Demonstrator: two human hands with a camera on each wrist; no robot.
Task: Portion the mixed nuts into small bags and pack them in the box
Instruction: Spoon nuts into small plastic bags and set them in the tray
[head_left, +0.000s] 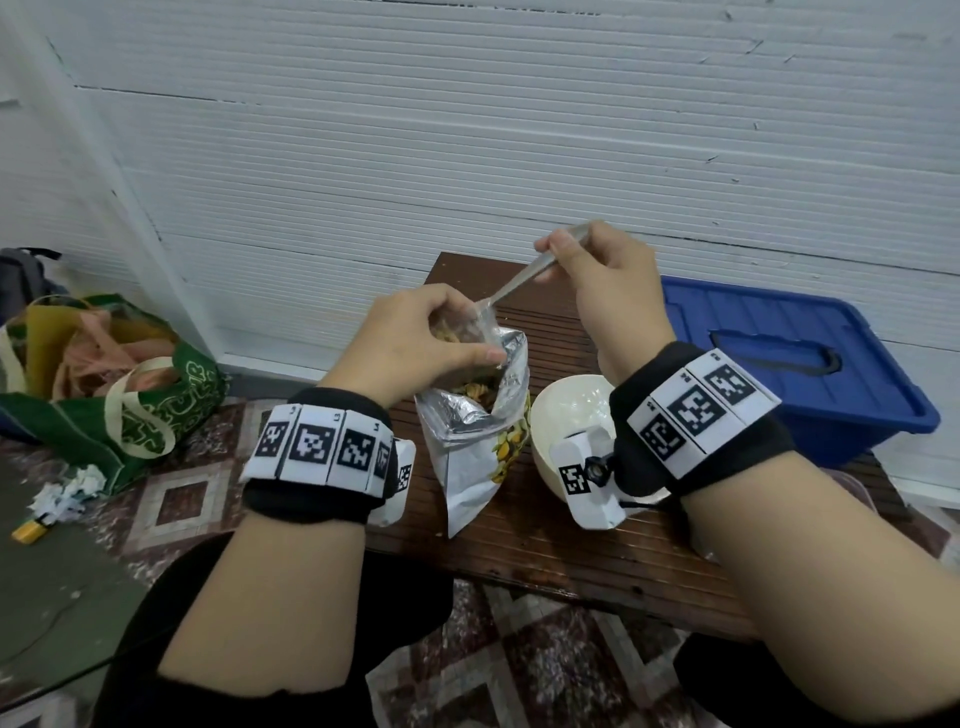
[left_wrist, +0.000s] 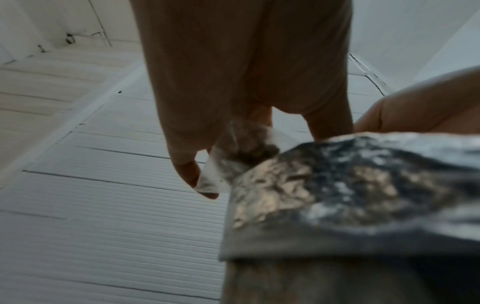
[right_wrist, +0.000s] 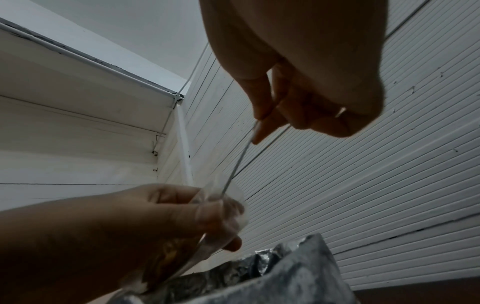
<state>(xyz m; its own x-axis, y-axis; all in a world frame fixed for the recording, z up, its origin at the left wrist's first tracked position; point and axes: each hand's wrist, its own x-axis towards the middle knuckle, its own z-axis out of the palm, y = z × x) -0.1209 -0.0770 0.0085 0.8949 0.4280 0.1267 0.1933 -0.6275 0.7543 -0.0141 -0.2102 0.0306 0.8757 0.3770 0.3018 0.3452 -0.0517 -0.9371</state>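
Left hand pinches small bag open; right hand pinches spoon. Risk: nuts spill onto desk if the mouth sags.

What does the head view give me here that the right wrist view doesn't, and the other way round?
Only the head view shows the white bowl, the blue bin, the green tote bag and the wooden table, plus the nuts inside the small clear bag.

Only the right wrist view shows the underside of the right hand, with its fingers pinching the spoon handle.

Both show the left hand holding the small clear bag above the open foil pouch, spoon tip in the bag's mouth.
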